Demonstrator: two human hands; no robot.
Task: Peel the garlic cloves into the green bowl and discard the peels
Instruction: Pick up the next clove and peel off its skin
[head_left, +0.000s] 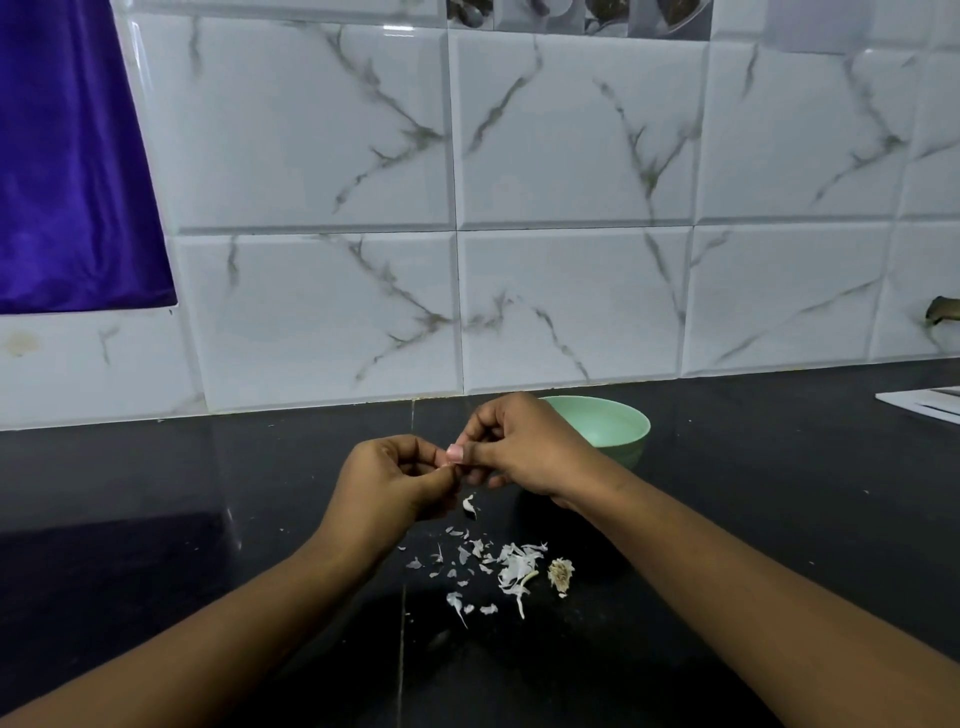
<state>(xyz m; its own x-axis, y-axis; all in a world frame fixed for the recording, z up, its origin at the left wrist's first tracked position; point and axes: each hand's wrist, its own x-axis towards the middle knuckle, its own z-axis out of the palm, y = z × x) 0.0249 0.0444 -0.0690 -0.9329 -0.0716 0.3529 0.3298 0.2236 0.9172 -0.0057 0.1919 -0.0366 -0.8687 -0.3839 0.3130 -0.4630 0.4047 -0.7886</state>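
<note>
1. A small, pale garlic clove (454, 454) is pinched between the curled fingertips of the left hand (389, 480) and the right hand (524, 452). Most of it is hidden by the fingers, so its surface cannot be told.
2. Both hands are held closed around this clove, thumbs pressed against forefingers, above the glossy black countertop (753, 493).
3. A curved white garlic piece (470, 506) lies just below the fingers on the countertop; whether it is clove or skin cannot be told.
4. Thin, papery white peels (511, 569) are scattered in flakes and strips further below the fingers, toward the wearer.
5. A dry, fibrous, tan root base (561, 571) rests just to the right of the peels.
6. A smooth, round, pale green bowl (631, 428) stands just behind and to the right of the right hand's fingers. Its left part is covered by that hand, and its contents cannot be made out.
7. Glossy white tiles (571, 130) with grey marble veining are seen beyond the fingers, and a shiny purple cloth (67, 171) hangs far to their upper left.
</note>
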